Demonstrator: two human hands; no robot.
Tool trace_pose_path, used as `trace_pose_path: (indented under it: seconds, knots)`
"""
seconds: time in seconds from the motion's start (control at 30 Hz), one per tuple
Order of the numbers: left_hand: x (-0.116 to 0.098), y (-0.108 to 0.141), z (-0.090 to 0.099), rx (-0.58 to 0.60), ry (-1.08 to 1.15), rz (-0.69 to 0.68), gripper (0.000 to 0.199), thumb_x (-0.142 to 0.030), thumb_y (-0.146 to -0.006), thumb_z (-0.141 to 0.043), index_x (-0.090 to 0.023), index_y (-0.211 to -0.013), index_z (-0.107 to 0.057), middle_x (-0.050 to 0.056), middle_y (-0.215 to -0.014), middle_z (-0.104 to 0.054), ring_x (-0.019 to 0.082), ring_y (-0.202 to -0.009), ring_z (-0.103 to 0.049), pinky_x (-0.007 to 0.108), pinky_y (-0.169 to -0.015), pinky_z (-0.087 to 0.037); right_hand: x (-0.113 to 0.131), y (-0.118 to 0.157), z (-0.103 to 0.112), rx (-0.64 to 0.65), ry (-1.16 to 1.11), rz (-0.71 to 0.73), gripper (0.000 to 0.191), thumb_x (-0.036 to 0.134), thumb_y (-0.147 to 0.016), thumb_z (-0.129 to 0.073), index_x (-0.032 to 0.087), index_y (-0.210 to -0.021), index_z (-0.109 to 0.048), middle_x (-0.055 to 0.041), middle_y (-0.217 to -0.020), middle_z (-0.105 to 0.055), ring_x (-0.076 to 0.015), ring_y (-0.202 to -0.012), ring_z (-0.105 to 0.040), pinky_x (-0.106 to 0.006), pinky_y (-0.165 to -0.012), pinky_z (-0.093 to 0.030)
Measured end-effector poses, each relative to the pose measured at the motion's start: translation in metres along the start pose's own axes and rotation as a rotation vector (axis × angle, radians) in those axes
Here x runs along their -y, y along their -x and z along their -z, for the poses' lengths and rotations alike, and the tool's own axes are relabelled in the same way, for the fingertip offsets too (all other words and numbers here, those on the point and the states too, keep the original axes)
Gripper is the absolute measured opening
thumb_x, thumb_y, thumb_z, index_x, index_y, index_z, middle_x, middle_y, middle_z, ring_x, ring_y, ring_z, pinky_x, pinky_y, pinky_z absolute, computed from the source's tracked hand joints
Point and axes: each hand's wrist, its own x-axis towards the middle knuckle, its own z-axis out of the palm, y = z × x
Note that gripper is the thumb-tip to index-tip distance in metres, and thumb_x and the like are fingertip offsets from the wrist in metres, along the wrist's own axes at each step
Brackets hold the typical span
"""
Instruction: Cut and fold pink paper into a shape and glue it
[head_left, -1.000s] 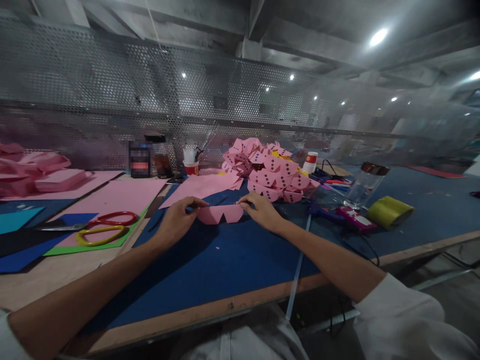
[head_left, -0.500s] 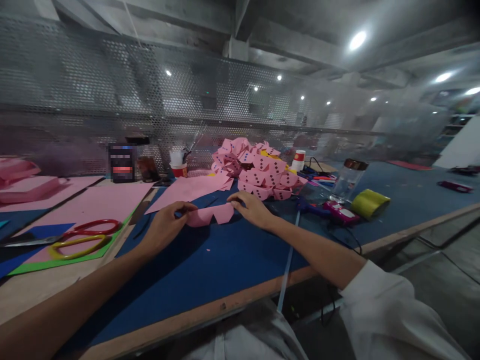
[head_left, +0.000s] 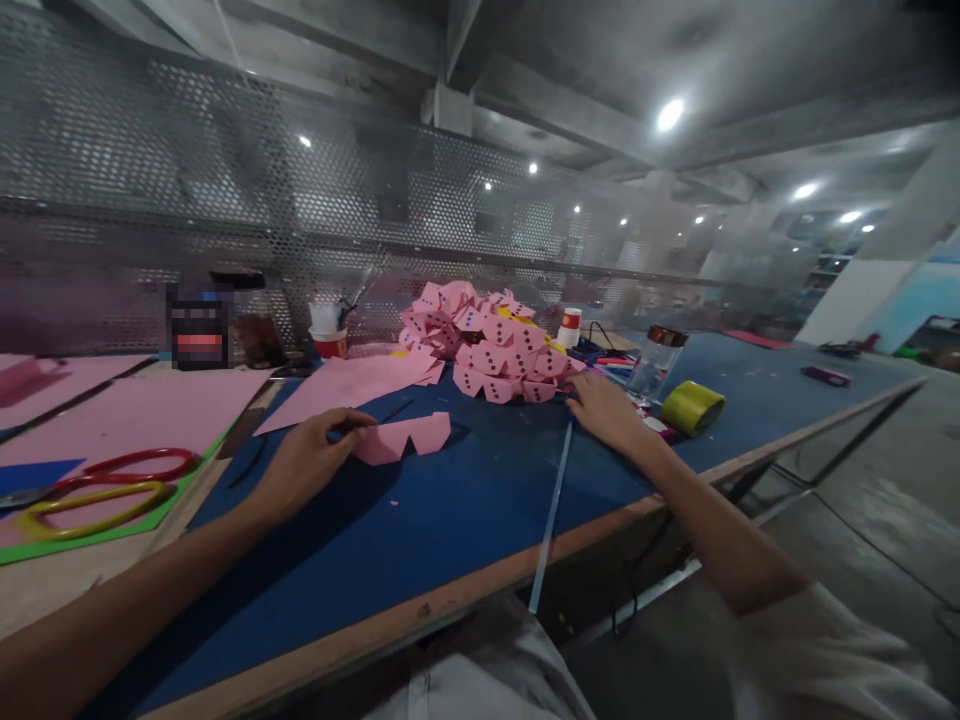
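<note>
My left hand [head_left: 307,455] pinches the left end of a pink paper strip [head_left: 409,438] with V-shaped notches in its lower edge. The strip's right end is free, just above the blue table mat. Farther right, my right hand [head_left: 607,415] reaches over a magenta tool with a white label [head_left: 658,425]. Most of that tool is hidden, and I cannot tell whether the fingers grip it. Behind the hands lies a heap of notched pink paper pieces [head_left: 487,350] printed with dark dots. Pink sheets [head_left: 349,385] lie left of the heap.
Red- and yellow-handled scissors [head_left: 97,495] lie on paper at left. A paper cup [head_left: 328,335] stands near the mesh screen. At right are a glass jar [head_left: 658,362], a yellow tape roll [head_left: 694,407] and a dark purple object [head_left: 825,377]. A pale strip [head_left: 553,510] hangs over the table edge.
My right hand has let go of the paper strip's right end and moved right to the magenta tool. My left hand still holds the strip. The view has turned slightly right.
</note>
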Motion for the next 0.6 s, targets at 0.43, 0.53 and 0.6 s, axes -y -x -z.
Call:
trace_pose_path:
  seconds: [0.43,0.53,0.6]
  knots:
    - [0.004,0.001,-0.003,0.024,0.025,-0.045,0.033,-0.042,-0.083,-0.055,-0.023,-0.099,-0.076,0.006,-0.105,-0.076,0.027,-0.093,-0.067,0.034,-0.077,-0.049,-0.021,0.022,-0.023,0.178,0.363,-0.157,0.04,0.031,-0.095,-0.056,0.008,-0.127,-0.059,-0.0241,-0.115,-0.067,-0.0395,-0.106,-0.067,-0.047,-0.086,-0.049]
    - [0.003,-0.001,-0.001,0.001,0.062,-0.044,0.031,-0.042,-0.081,-0.057,-0.023,-0.097,-0.077,0.006,-0.102,-0.077,0.027,-0.094,-0.068,0.034,-0.08,-0.05,-0.021,0.024,-0.024,0.197,0.378,-0.157,0.035,0.03,-0.097,-0.052,0.009,-0.123,-0.061,-0.023,-0.109,-0.07,-0.0374,-0.103,-0.069,-0.047,-0.087,-0.049]
    - [-0.001,-0.002,0.004,-0.028,0.11,-0.024,0.031,-0.043,-0.08,-0.059,-0.022,-0.095,-0.076,0.006,-0.1,-0.077,0.027,-0.091,-0.068,0.035,-0.08,-0.05,-0.02,0.025,-0.024,0.203,0.381,-0.145,0.034,0.029,-0.097,-0.051,0.01,-0.124,-0.061,-0.022,-0.11,-0.071,-0.0355,-0.104,-0.069,-0.045,-0.088,-0.048]
